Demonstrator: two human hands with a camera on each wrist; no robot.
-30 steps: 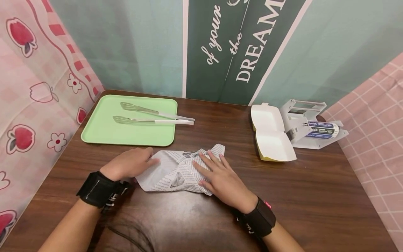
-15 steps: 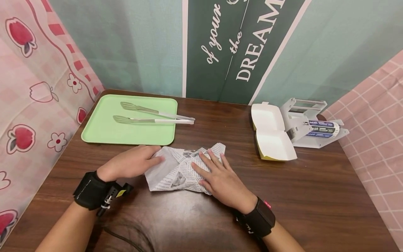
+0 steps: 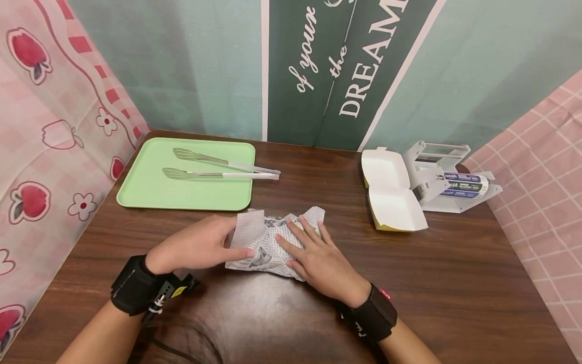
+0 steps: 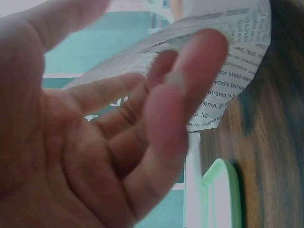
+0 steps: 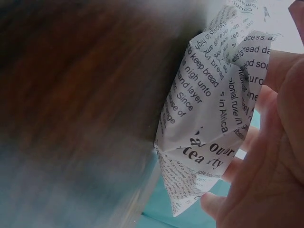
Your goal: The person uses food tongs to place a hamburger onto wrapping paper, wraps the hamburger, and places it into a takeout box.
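Note:
A packet wrapped in newsprint paper (image 3: 273,247) lies on the table in front of the person; what is inside is hidden. The right hand (image 3: 318,258) rests on the packet's right part with its fingers spread; the right wrist view shows the folded paper side (image 5: 209,109) beside those fingers. At the packet's left end is the left hand (image 3: 200,242), its fingers partly behind a raised paper flap (image 3: 249,227) and its thumb over the front. In the left wrist view the left hand's bent fingers (image 4: 164,114) meet the paper, with a gap between them and the thumb.
A green tray (image 3: 145,192) stands at the back left, with tongs (image 3: 227,175) lying across it and over its right edge. An opened white-and-yellow food box (image 3: 395,202) sits at the right, beside a white dispenser (image 3: 425,194) holding a printed roll (image 3: 466,185).
The left hand has moved right along with the packet's left end, and the paper flap there has been turned up and inward. The right hand has stayed in place on the packet.

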